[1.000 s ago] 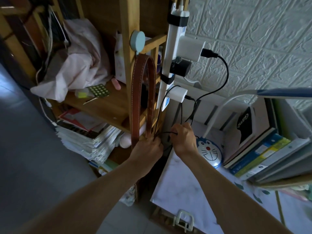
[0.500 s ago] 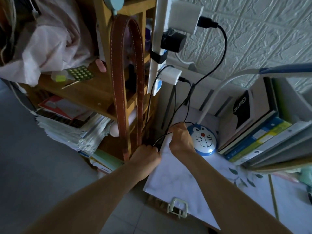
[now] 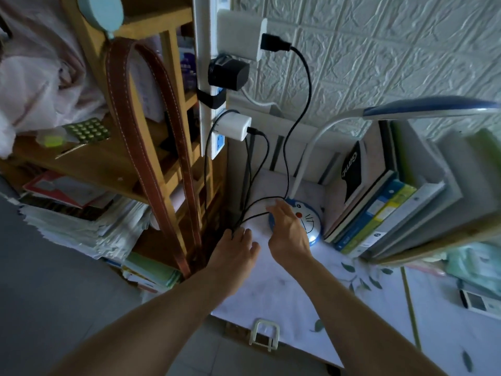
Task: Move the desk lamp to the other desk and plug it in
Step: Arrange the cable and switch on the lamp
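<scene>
Head view
Desk lamp [image 3: 311, 218]: round blue cartoon-face base on the white surface [image 3: 284, 289], at its far left corner, just left of the books [image 3: 379, 207]; white neck arches right.
Right hand [image 3: 288, 234]: fingers spread, palm down, over the base's left edge.
Left hand [image 3: 233, 251]: loosely spread at the surface's left edge, fingertips at the black cables [image 3: 271, 199].
Power strip [image 3: 210, 77]: upright on the wooden shelf [image 3: 108, 164], far left of the lamp.

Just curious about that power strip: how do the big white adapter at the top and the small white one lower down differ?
The upper white adapter is larger and slab-shaped; the lower white adapter is smaller and cube-like. The upper one's black cable loops wide toward the wall; the lower one's thinner black cable drops closer to the strip. Both are white, sit in the same vertical power strip, and have a black cable plugged in.
</scene>
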A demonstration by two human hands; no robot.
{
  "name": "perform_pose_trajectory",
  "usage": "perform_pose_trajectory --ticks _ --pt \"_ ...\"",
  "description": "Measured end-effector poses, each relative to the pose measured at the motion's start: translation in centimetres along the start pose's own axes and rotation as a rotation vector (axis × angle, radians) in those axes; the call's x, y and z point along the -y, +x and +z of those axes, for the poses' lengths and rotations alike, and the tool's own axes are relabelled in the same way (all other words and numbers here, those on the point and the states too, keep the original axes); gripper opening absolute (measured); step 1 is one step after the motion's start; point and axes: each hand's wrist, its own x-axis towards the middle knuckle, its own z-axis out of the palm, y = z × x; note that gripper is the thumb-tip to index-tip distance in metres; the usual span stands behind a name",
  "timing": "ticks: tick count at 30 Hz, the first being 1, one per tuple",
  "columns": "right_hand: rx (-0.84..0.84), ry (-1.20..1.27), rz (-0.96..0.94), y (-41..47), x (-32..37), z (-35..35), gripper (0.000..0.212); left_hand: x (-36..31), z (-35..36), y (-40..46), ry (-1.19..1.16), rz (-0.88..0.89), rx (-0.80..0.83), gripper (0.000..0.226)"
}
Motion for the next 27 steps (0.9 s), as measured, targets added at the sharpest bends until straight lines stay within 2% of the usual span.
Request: perform_pose_trajectory --ticks 4,7,11,21,27 --pt "-0.124 0.026 -0.011 -0.6 -1.7 -0.9 0.060 -1.4 -1.1 1.6 0.021 -0.025 0.025 0.054" --pt "-0.251 0.116 -0.051 -0.7 -2.9 -1.4 0.044 -2.0 -1.6 2.9 0.057 -0.026 0.021 0.061" --pt "-0.232 0.157 -0.084 -0.2 -3.4 -1.5 0.033 -2.5 -1.7 4.0 0.101 -0.048 -0.026 0.060" --pt "-0.182 0.243 0.012 2.5 -1.7 -3.2 0.052 -1.0 -3.5 5.0 -0.009 -0.181 -0.186 0.048" --pt "-0.138 0.364 -0.077 4.3 0.7 -5.0 0.080 -0.1 -4.3 5.7 -0.060 -0.164 -0.257 0.061"
